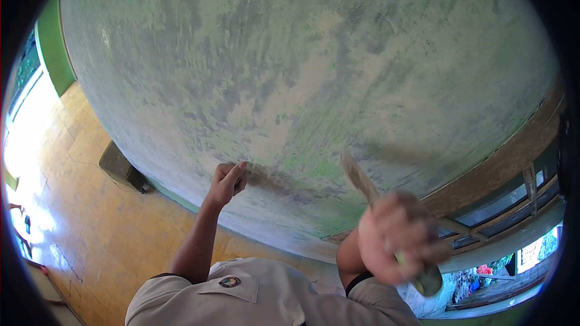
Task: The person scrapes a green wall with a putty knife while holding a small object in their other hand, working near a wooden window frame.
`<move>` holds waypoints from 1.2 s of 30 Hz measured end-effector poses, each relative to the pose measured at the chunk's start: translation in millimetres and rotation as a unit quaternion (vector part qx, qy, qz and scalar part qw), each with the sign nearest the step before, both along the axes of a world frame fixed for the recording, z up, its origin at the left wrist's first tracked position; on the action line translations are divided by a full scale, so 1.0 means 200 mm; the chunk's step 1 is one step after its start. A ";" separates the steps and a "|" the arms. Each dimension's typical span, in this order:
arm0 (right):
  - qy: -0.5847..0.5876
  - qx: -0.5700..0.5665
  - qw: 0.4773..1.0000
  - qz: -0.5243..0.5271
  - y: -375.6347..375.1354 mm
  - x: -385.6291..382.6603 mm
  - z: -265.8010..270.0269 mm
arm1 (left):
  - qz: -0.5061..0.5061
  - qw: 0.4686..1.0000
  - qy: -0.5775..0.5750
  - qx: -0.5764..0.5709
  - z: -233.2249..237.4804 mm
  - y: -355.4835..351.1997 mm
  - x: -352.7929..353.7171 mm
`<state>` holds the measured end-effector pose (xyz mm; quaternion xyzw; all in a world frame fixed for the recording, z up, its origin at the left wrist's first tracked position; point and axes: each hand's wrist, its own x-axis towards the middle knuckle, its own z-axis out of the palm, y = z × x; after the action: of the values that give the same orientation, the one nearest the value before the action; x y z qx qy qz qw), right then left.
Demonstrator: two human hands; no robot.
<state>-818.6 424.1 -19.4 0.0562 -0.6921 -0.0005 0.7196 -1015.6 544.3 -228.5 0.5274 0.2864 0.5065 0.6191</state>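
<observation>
My right hand (399, 238) is wrapped around the handle of a scraper (360, 180), smeared by motion. The scraper's flat blade points up and left toward the wall (290, 84), and its rounded greenish handle end shows below the fist. Patches of grey, white and green mottle the wall, with streaks and scuffed paint. To the left, my left hand (229, 182) is closed in a fist close to the lower part of the wall, thumb on top. No object shows in it.
A wooden-framed window (501, 205) runs along the right side of the wall. Yellow floor tiles (115, 223) spread out on the left, where a dark box-like piece (122, 169) stands by the wall's foot. Farther left is a green pillar (53, 48) beside a bright opening.
</observation>
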 end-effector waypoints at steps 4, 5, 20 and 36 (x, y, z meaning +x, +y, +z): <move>0.001 -0.108 0.994 -0.007 0.07 -0.01 -0.01 | 0.001 1.000 0.017 0.004 0.02 -0.01 0.00; 0.003 -0.069 0.998 -0.002 0.03 -0.01 -0.01 | -0.008 1.000 0.009 0.004 0.00 0.00 -0.01; 0.007 -0.069 0.994 -0.085 0.02 -0.01 -0.02 | -0.013 1.000 0.015 0.004 0.01 0.00 -0.02; -0.006 0.007 1.000 0.011 -0.04 0.02 0.01 | -0.011 1.000 0.005 0.003 0.00 0.00 -0.01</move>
<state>-814.5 415.1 -18.3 0.0688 -0.6959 0.0031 0.7148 -1017.6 545.0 -228.6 0.5347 0.2820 0.4978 0.6220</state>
